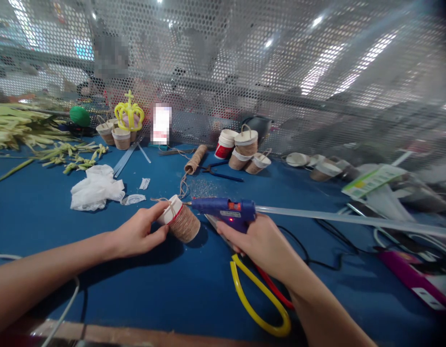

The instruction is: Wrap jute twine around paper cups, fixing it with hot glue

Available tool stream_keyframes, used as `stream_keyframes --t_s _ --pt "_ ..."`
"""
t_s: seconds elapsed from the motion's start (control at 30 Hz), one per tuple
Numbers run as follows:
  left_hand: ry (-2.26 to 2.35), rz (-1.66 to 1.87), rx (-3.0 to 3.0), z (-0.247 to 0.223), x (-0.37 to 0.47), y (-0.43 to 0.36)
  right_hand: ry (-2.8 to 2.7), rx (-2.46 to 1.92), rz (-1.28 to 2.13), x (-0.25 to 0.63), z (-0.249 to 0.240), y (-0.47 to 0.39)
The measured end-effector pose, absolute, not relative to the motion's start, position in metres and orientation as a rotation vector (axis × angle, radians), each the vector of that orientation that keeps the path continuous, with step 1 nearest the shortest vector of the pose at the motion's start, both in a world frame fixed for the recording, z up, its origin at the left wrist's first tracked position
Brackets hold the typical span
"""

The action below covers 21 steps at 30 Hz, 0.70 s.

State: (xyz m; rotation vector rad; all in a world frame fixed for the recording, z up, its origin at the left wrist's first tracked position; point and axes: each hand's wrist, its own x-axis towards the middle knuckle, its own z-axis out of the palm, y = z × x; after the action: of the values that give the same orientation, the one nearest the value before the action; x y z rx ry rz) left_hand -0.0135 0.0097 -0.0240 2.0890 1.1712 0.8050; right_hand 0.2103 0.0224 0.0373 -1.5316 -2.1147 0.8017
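1. Here, the left hand (142,232), grasping by its rim a twine-wrapped paper cup (186,222); the cup tilted over, mouth to the left, at mid-desk; whether it touches the desk (154,294) cannot be told.
2. Right hand (262,245), clasped about a blue glue gun (225,211); red light lit; nozzle aimed left, at the cup's rim; contact unclear; a long translucent glue stick (334,219) reaching right from its rear.
3. Scissors (257,303), yellow and red handles; near side, partly under the right hand and forearm.
4. Twine roll (196,159), far of the cup; loose strand trailing toward it; dark pliers (223,174) just to its right.
5. Stack of white paper cups (227,139), far; beside it on the right, three wrapped cups (246,144), piled.
6. Yellow crown-shaped piece (129,112), far left; crumpled white wad (95,188), nearer.
7. Purple power strip (407,274), right.
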Motion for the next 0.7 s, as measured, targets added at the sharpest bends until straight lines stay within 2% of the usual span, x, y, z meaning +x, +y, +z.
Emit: stream_keyframes --t_s 0.27,0.7 --pt "1.195 0.789 2.164 -0.023 -0.014 0.009 -1.78 -1.481 1.098 0.22 0.029 0.04" --pt "1.2 0.778 2.203 -0.022 -0.013 0.006 -1.789 -1.869 0.703 0.236 0.001 0.108"
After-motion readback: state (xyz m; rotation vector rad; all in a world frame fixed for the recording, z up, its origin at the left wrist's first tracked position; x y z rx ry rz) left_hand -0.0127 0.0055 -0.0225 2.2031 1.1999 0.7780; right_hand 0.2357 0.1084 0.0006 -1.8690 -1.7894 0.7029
